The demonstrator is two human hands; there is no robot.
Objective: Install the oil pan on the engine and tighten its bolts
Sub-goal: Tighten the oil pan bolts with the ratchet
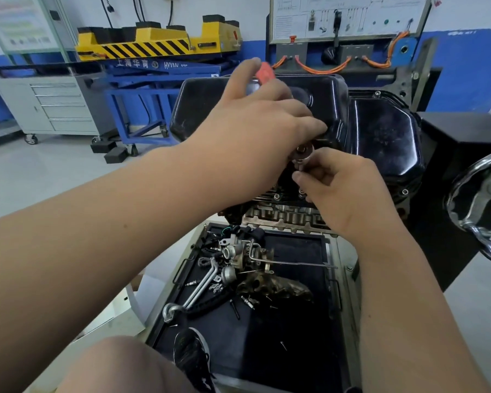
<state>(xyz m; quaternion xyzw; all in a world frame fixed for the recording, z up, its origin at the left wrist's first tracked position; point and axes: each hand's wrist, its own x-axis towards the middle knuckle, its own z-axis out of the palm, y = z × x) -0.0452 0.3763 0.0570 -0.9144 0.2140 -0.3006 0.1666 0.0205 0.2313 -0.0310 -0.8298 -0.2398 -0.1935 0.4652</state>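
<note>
The black oil pan (380,131) sits on the upturned engine (284,217), which is held in a stand. Bolts show in the pan's flange at the near edge (277,196) and at the right (405,192). My left hand (255,117) lies over the pan and grips a ratchet; its red handle end (265,70) sticks out past my fingers and its metal head (304,151) shows below my thumb. My right hand (349,191) pinches the socket (299,173) under the ratchet head, at the pan's near flange. The bolt beneath it is hidden.
A black tray (295,336) under the engine holds several loose parts, pipes and a chain. The stand's chrome handwheel (476,199) juts out at the right. A blue lift table (159,75) and a grey drawer cabinet (60,106) stand behind. My shoe (193,355) rests on the tray's edge.
</note>
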